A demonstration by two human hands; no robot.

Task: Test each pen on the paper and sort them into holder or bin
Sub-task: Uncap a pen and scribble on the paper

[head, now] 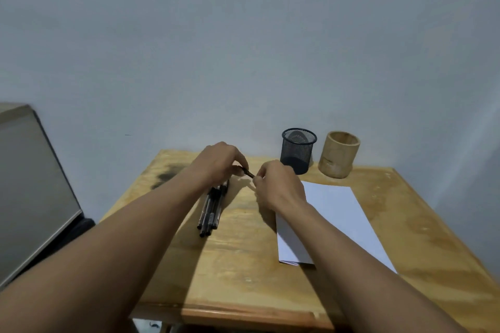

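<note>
**Both hands on one pen above the desk**

We see a wooden desk (243, 265) against a pale wall (243, 35), with both of our bare arms reaching forward over it. The left hand (219, 162) has its fingers curled closed around one end of a dark pen (248, 172), and the right hand (278, 184) pinches the other end between thumb and fingertips. The pen is lifted just above the desk, tilted slightly down toward the right, and only a short stretch of it shows between the two hands. We cannot tell whether its cap is on or off.

Below the left hand, a bundle of dark pens (211, 211) lies on the desk, side by side, running from near the wrist toward us. Their far ends are hidden under the hand.

A sheet of white paper (335, 213) lies flat to the right of the pens, partly covered by the right forearm. We see no marks on the part that shows.

At the back of the desk stand two cups: a black mesh holder (297, 150) just beyond the right hand, and a light wooden cup (338, 154) just beside it on the right. Both stand upright. What the mesh holder contains we cannot make out.

A grey cabinet (29, 184) stands off the desk at the left.
</note>
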